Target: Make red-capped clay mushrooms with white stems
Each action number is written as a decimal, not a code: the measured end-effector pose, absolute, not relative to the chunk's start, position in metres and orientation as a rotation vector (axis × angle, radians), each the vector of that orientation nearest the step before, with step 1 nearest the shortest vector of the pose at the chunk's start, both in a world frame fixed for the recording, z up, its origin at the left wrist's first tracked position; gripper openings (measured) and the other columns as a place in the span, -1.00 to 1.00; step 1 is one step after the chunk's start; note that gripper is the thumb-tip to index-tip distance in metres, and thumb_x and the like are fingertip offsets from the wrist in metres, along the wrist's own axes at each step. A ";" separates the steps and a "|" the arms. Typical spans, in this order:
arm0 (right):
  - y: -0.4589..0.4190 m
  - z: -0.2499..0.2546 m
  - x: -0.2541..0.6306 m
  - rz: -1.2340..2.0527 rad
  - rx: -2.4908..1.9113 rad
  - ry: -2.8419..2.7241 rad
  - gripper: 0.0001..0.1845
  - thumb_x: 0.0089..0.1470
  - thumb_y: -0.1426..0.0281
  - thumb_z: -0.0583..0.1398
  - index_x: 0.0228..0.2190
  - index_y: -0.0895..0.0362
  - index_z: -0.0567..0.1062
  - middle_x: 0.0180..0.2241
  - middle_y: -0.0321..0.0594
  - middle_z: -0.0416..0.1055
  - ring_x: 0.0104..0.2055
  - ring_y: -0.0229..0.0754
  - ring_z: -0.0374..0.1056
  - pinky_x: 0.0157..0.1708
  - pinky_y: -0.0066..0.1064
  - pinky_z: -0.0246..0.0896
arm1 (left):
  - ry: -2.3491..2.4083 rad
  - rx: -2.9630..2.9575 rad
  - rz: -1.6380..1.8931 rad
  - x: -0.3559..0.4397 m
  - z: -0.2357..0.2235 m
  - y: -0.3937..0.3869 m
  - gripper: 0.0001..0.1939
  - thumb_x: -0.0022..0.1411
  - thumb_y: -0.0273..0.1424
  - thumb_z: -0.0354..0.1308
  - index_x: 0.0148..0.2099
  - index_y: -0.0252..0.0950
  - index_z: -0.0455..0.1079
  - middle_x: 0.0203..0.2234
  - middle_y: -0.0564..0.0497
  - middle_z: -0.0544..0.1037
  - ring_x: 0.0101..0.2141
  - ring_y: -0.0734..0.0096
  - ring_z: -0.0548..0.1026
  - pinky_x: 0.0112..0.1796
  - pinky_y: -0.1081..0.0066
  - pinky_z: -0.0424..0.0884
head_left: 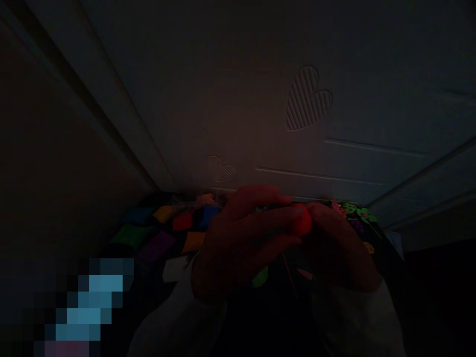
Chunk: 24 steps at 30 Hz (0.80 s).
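Above the dark table a small red lump of modelling clay (pixel 302 223) sits between my two hands. My left hand (pixel 247 233) reaches over from the left, with its fingertips pressed to the lump. My right hand (pixel 340 248) meets the lump from the other side; most of its fingers are hidden. Below the hands lie a green piece (pixel 261 276), a thin pinkish stick (pixel 289 275) and a small pink pointed piece (pixel 305 273). The light is very dim, so fine detail is lost.
Several coloured packets, among them a green one (pixel 132 236) and a purple one (pixel 158 245), lie at the left, near a white piece (pixel 175 268). At the right are green flower shapes (pixel 366 214) and a small orange piece (pixel 368 247). Behind rises a panel with heart reliefs (pixel 307 101).
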State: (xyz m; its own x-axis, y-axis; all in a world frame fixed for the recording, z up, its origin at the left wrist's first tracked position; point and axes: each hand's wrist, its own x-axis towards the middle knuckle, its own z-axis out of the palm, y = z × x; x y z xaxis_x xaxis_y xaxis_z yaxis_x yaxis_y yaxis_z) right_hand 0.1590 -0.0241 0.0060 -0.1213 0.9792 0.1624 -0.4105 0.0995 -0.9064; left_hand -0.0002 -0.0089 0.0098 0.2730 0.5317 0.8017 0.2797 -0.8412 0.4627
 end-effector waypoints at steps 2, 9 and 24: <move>-0.025 0.007 0.158 1.431 -0.718 -1.015 -0.86 0.04 0.30 0.22 -0.50 0.04 0.55 -0.52 -0.38 0.43 -0.49 -0.35 0.29 -0.48 -0.52 0.27 | 0.765 2.348 1.628 0.001 0.009 -0.009 -0.75 0.06 -0.48 0.30 -0.16 -0.22 0.46 -0.20 -0.03 0.55 -0.10 0.33 0.48 -0.06 0.31 0.45; -0.027 0.003 0.161 1.327 -0.682 -1.157 -0.90 0.00 0.32 0.28 -0.36 -0.04 0.60 -0.28 -0.32 0.47 -0.21 -0.25 0.36 -0.19 -0.43 0.29 | 0.846 2.221 1.719 0.001 0.007 -0.009 -0.75 0.09 -0.48 0.27 -0.13 -0.24 0.46 -0.18 -0.03 0.54 -0.09 0.35 0.45 -0.04 0.35 0.41; -0.028 0.004 0.160 1.219 -0.733 -1.233 -0.90 0.05 0.37 0.25 -0.36 -0.03 0.59 -0.29 -0.34 0.43 -0.20 -0.30 0.32 -0.18 -0.47 0.23 | 0.889 2.033 1.649 0.006 0.005 -0.012 -0.76 0.10 -0.45 0.26 -0.13 -0.20 0.46 -0.19 -0.04 0.55 -0.10 0.32 0.45 -0.06 0.31 0.40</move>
